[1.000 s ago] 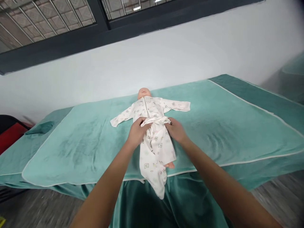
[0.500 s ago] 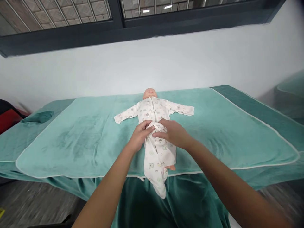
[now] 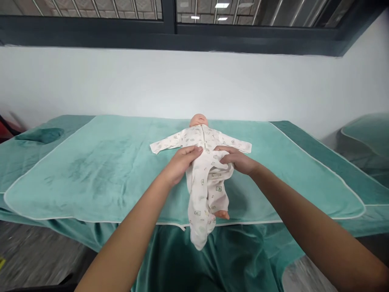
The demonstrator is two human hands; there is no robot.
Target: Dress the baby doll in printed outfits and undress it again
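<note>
A baby doll (image 3: 199, 120) lies on its back on a teal towel (image 3: 100, 170), head toward the wall. It wears a white printed onesie (image 3: 206, 186) with both sleeves spread out. One bare foot (image 3: 221, 214) pokes out near the towel's front edge, and an empty leg of the onesie hangs over it. My left hand (image 3: 179, 164) rests on the doll's waist at the left, fingers curled against the cloth. My right hand (image 3: 238, 160) grips bunched onesie fabric at the waist on the right.
The towel covers a table draped in darker green cloth (image 3: 212, 263), set against a white wall under a dark-framed window (image 3: 170, 24). A folded green cloth (image 3: 41, 135) lies at the far left. Another green-covered surface (image 3: 364, 138) stands at the right.
My hands moved apart on the doll's waist: the right hand went from the middle to the right side and now bunches the fabric. The view swung left to face the table squarely.
</note>
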